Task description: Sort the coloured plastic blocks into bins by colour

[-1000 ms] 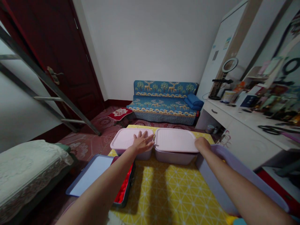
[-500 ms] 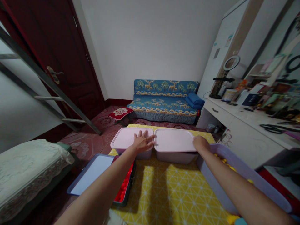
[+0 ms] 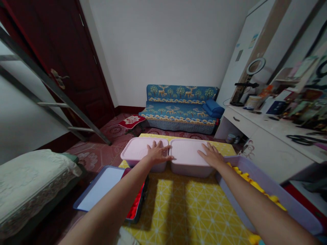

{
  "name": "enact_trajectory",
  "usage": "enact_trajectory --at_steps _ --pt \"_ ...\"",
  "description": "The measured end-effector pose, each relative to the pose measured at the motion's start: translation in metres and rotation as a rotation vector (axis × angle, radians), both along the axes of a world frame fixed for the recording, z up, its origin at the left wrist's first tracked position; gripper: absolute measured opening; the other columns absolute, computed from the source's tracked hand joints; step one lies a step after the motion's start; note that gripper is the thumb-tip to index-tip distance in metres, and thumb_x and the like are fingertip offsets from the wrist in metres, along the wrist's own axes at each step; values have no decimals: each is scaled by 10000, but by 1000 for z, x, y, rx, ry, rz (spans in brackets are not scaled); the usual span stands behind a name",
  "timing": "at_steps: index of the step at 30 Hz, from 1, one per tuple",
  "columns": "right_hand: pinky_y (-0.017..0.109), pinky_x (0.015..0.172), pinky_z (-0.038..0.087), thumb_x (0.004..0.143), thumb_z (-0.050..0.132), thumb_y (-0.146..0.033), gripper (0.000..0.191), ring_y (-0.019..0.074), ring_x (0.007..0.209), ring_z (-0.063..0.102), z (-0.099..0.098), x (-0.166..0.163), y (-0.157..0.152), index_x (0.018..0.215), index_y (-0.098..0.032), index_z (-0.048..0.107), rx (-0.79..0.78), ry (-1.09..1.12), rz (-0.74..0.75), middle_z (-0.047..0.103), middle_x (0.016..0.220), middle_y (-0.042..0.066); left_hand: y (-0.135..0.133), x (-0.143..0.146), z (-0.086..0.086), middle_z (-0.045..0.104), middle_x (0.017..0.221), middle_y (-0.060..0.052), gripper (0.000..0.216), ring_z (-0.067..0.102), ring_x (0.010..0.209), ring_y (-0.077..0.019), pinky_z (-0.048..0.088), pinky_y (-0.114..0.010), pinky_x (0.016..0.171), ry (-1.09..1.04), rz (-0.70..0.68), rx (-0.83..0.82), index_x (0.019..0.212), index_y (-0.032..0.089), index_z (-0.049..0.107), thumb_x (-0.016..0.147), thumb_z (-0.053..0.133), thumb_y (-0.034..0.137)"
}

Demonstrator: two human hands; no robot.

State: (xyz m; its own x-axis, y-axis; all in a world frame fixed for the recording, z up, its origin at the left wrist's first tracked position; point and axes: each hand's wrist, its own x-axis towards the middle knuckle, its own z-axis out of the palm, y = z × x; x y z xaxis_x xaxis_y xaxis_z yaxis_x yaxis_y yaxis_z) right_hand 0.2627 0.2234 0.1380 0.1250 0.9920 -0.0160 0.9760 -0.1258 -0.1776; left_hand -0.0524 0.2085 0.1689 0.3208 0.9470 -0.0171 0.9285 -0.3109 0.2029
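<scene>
Lying splayed, grip released, left hand and right hand touch lidded bins, seemingly stiff, light; best held by rims

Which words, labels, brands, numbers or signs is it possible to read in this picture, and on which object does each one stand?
No text can be read.
Sticker on the tall white unit: too small to read.
Dark blue box on the white dresser: any print is too blurred.
Left pink lid and right pink lid: no lettering visible.
</scene>
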Motion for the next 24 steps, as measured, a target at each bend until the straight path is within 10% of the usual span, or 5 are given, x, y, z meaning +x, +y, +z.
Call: enact_trajectory --at_steps 24 --pt "428 991 416 934 350 -624 733 339 1173 570 7 -17 -29 1406 -73 456 193 -170 -51 364 1517 208 2 4 1 186 1616 -125 935 116 1442 -518 165 -806 1004 72 -8 -45 1480 468 294 665 444 901"
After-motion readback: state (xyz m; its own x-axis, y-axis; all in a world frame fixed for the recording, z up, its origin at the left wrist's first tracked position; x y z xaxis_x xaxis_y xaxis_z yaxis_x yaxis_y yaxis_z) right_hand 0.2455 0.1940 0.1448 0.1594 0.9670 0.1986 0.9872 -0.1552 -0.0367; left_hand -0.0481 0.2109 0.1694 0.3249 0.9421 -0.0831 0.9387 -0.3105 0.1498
